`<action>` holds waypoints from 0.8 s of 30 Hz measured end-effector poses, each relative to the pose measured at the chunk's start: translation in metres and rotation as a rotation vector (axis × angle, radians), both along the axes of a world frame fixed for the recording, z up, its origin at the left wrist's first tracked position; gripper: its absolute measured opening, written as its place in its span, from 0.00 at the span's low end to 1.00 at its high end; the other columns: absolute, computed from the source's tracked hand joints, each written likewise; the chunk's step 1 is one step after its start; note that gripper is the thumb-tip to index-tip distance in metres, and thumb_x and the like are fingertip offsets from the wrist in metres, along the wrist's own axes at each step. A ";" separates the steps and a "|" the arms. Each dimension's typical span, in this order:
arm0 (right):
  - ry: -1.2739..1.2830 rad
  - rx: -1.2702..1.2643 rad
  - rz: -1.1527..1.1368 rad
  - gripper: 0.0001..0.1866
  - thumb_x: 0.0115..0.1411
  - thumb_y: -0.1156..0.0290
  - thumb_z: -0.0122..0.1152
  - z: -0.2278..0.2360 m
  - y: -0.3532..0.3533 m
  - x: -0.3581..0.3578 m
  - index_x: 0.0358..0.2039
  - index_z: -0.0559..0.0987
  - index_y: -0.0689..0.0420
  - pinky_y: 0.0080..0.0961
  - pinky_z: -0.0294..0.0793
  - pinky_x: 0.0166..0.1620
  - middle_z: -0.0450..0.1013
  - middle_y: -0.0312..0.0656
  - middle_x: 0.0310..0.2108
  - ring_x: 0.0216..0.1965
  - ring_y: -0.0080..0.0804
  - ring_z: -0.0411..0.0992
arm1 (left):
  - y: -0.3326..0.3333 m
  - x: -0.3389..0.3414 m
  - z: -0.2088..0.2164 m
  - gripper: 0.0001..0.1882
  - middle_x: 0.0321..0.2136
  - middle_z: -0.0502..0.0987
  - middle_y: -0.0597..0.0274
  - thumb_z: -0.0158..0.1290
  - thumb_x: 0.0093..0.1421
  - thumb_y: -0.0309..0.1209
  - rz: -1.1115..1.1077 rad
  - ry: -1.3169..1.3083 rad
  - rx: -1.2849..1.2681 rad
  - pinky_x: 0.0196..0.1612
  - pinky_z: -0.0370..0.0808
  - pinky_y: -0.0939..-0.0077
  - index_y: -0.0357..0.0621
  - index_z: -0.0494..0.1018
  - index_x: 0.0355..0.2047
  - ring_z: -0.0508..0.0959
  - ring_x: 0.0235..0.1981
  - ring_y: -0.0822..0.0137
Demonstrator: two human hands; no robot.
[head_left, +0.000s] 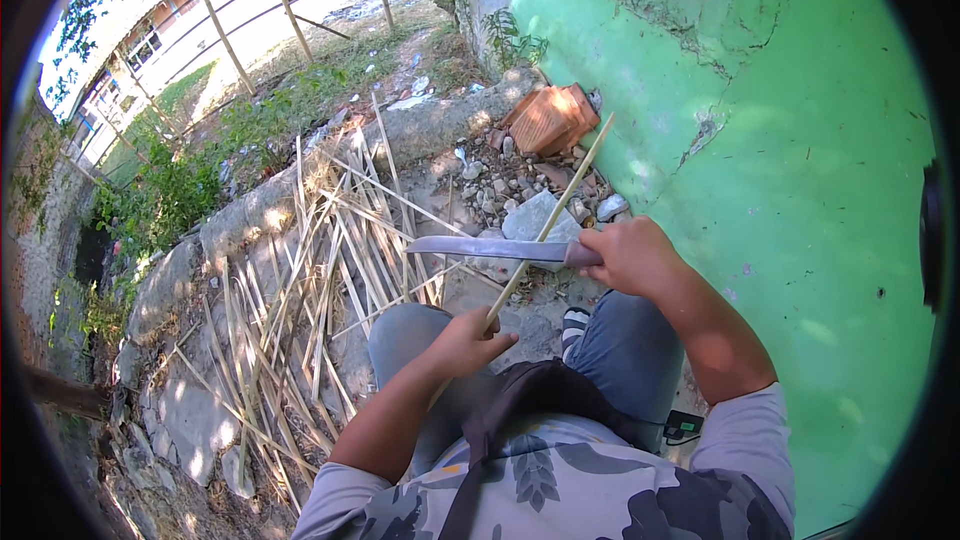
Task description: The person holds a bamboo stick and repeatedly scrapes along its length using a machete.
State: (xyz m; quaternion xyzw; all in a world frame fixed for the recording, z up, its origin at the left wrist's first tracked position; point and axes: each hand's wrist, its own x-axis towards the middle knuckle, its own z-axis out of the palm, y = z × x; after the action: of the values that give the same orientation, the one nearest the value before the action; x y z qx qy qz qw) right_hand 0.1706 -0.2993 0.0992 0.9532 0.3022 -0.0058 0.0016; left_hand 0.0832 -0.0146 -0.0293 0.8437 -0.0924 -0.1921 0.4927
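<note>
My left hand [466, 342] is closed round the lower end of a thin, pale bamboo strip [572, 192], which slants up and away to the right. In my right hand [632, 258] is the handle of a long knife [490, 248]. Its broad metal blade points left and crosses the strip a little above my left hand. From here I cannot tell whether the edge bites into the strip or only rests against it. Both hands are over my bent knees.
A heap of loose bamboo strips [300, 320] covers the ground to my left. Ahead lie rubble, a grey stone [542, 218] and stacked orange tiles [548, 122]. A green wall [800, 240] stands close on my right. A low stone ledge [250, 230] runs behind the heap.
</note>
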 end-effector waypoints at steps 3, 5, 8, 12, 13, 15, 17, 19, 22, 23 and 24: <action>0.046 -0.065 -0.062 0.18 0.55 0.51 0.70 0.011 -0.020 -0.024 0.33 0.78 0.50 0.45 0.76 0.34 0.78 0.44 0.25 0.31 0.48 0.79 | -0.015 0.001 -0.001 0.23 0.25 0.73 0.60 0.66 0.59 0.45 -0.020 0.042 0.007 0.32 0.71 0.68 0.38 0.70 0.33 0.72 0.27 0.68; 0.075 -0.036 -0.091 0.19 0.55 0.49 0.70 0.006 -0.022 -0.039 0.33 0.77 0.51 0.45 0.76 0.33 0.77 0.43 0.23 0.30 0.49 0.79 | -0.019 0.001 -0.002 0.24 0.25 0.73 0.59 0.66 0.59 0.45 -0.029 0.049 0.015 0.32 0.71 0.67 0.37 0.70 0.34 0.72 0.27 0.67; 0.101 0.106 -0.091 0.20 0.57 0.48 0.69 -0.009 -0.019 -0.055 0.31 0.76 0.52 0.44 0.74 0.32 0.76 0.43 0.23 0.28 0.49 0.78 | -0.016 0.005 0.003 0.25 0.26 0.74 0.57 0.66 0.59 0.46 -0.023 0.103 -0.045 0.32 0.71 0.67 0.36 0.70 0.35 0.73 0.29 0.68; 0.123 0.276 -0.044 0.22 0.58 0.46 0.68 -0.027 0.000 -0.054 0.31 0.75 0.53 0.45 0.75 0.31 0.77 0.44 0.23 0.27 0.50 0.78 | 0.003 0.008 0.015 0.24 0.26 0.70 0.64 0.67 0.59 0.46 -0.022 0.204 -0.154 0.33 0.70 0.70 0.38 0.69 0.35 0.69 0.29 0.72; 0.139 0.306 -0.026 0.22 0.58 0.46 0.68 -0.028 0.004 -0.051 0.30 0.75 0.53 0.46 0.75 0.31 0.76 0.44 0.22 0.26 0.50 0.78 | 0.007 0.009 0.017 0.24 0.26 0.69 0.66 0.67 0.60 0.46 -0.009 0.258 -0.225 0.33 0.69 0.71 0.39 0.68 0.35 0.68 0.29 0.73; 0.111 0.298 0.011 0.23 0.58 0.46 0.68 -0.036 0.012 -0.039 0.30 0.75 0.53 0.46 0.75 0.32 0.76 0.44 0.22 0.26 0.50 0.78 | 0.013 0.008 0.009 0.24 0.27 0.68 0.68 0.67 0.60 0.47 0.048 0.274 -0.225 0.33 0.68 0.72 0.39 0.68 0.35 0.67 0.29 0.73; 0.029 0.262 0.074 0.23 0.55 0.45 0.69 -0.035 0.020 -0.022 0.27 0.76 0.54 0.45 0.76 0.33 0.77 0.44 0.22 0.26 0.49 0.79 | 0.014 0.009 0.004 0.24 0.26 0.68 0.68 0.67 0.60 0.46 0.125 0.231 -0.122 0.32 0.69 0.71 0.39 0.68 0.35 0.68 0.29 0.73; 0.010 0.197 0.064 0.23 0.54 0.46 0.70 -0.034 0.030 -0.009 0.27 0.76 0.53 0.45 0.77 0.33 0.77 0.44 0.23 0.27 0.48 0.79 | 0.010 0.012 -0.001 0.24 0.26 0.69 0.66 0.67 0.59 0.46 0.164 0.194 -0.069 0.32 0.70 0.70 0.39 0.68 0.34 0.68 0.29 0.72; -0.017 0.124 0.037 0.20 0.53 0.48 0.71 -0.038 0.045 -0.002 0.27 0.78 0.52 0.45 0.77 0.34 0.78 0.43 0.23 0.28 0.47 0.80 | 0.012 0.016 -0.010 0.24 0.26 0.70 0.63 0.67 0.59 0.46 0.227 0.155 -0.013 0.31 0.71 0.68 0.38 0.69 0.33 0.70 0.28 0.70; -0.027 0.114 0.015 0.19 0.52 0.49 0.71 -0.041 0.048 0.000 0.27 0.79 0.52 0.45 0.78 0.35 0.78 0.43 0.24 0.28 0.47 0.80 | 0.013 0.017 -0.011 0.24 0.26 0.71 0.61 0.67 0.58 0.45 0.247 0.147 -0.012 0.30 0.72 0.66 0.38 0.69 0.33 0.71 0.28 0.69; -0.023 0.116 0.016 0.19 0.52 0.49 0.71 -0.046 0.049 0.001 0.27 0.79 0.52 0.45 0.78 0.35 0.78 0.43 0.24 0.28 0.47 0.80 | 0.013 0.016 -0.011 0.24 0.26 0.71 0.61 0.67 0.58 0.45 0.248 0.150 -0.010 0.30 0.72 0.66 0.38 0.69 0.33 0.71 0.28 0.69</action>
State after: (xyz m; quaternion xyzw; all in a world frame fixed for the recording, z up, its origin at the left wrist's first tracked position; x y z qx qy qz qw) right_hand 0.1713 -0.2503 0.0536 0.9493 0.3094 0.0229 -0.0500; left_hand 0.0989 -0.0012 -0.0405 0.8293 0.0489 -0.1919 0.5226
